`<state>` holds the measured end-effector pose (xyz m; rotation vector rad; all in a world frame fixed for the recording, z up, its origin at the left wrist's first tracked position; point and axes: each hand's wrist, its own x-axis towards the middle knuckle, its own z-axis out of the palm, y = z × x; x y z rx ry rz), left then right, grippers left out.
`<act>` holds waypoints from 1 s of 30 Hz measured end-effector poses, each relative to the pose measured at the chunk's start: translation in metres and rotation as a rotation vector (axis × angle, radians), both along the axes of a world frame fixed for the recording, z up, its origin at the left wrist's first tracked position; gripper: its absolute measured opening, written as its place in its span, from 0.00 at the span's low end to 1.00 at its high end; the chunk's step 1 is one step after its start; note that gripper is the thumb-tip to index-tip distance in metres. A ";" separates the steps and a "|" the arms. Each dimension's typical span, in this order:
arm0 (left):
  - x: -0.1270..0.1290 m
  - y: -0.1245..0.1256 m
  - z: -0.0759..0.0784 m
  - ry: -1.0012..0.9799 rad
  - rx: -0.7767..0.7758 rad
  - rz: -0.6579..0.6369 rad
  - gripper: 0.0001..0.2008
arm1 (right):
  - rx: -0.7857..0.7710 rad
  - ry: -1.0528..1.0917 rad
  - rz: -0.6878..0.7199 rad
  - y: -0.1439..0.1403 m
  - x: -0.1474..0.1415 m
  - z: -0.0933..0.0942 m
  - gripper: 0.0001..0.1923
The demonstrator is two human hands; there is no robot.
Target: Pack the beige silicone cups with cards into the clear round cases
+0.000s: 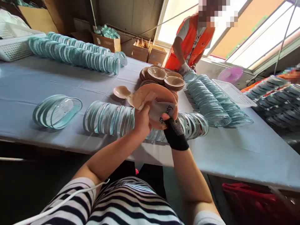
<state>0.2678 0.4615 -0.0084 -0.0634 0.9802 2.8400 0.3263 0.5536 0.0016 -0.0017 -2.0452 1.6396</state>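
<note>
Head view: shallow peach bowl (148, 91), one, raised above glass dishes (109, 118); probably light, stiff, breakable, best taken by the rim. Its body lies beyond the grip: left hand (142, 118) clamps the near-left rim; gloved right hand (172, 126) pinches a grey lettered piece (159, 110), perhaps cloth, against it. Behind: stacked bowls (157, 73).
</note>
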 end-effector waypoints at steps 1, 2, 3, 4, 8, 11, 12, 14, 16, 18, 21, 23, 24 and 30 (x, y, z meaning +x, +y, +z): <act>0.003 0.007 0.000 0.049 -0.008 0.025 0.18 | -0.025 -0.011 -0.072 0.003 0.000 -0.003 0.27; 0.005 0.012 -0.001 0.114 -0.029 0.023 0.17 | -0.014 -0.011 -0.170 0.008 0.000 -0.004 0.25; 0.006 0.016 -0.001 0.205 -0.073 -0.017 0.16 | 0.026 -0.006 -0.274 0.017 0.002 -0.002 0.23; 0.005 0.018 -0.002 0.331 -0.148 -0.100 0.14 | 0.086 0.002 -0.374 0.027 0.008 0.001 0.21; -0.019 0.012 -0.005 1.168 -0.711 -0.611 0.15 | 0.338 0.073 -0.795 0.070 0.057 0.006 0.21; -0.043 0.010 -0.012 1.699 -1.113 -0.683 0.10 | 0.531 0.018 -1.061 0.081 0.101 -0.015 0.25; -0.048 0.011 -0.014 1.810 -1.170 -0.672 0.10 | 0.591 -0.022 -1.092 0.080 0.112 -0.025 0.25; -0.054 0.017 -0.018 1.943 -1.187 -0.681 0.12 | 0.692 -0.095 -1.059 0.075 0.128 -0.044 0.23; -0.054 0.025 -0.020 1.975 -1.196 -0.720 0.12 | 0.752 -0.143 -0.995 0.068 0.137 -0.057 0.21; -0.049 0.033 -0.021 1.930 -1.253 -0.751 0.12 | 0.772 -0.164 -0.994 0.063 0.140 -0.064 0.21; -0.039 0.045 -0.022 1.790 -1.336 -0.765 0.11 | 0.768 -0.144 -1.041 0.057 0.141 -0.067 0.23; -0.035 0.053 -0.022 1.710 -1.383 -0.757 0.10 | 0.756 -0.132 -1.050 0.054 0.139 -0.068 0.24; -0.033 0.056 -0.022 1.685 -1.411 -0.750 0.09 | 0.753 -0.140 -1.052 0.051 0.138 -0.070 0.25; -0.036 0.066 -0.018 1.673 -1.358 -0.755 0.13 | 0.786 -0.277 -1.031 0.040 0.138 -0.097 0.28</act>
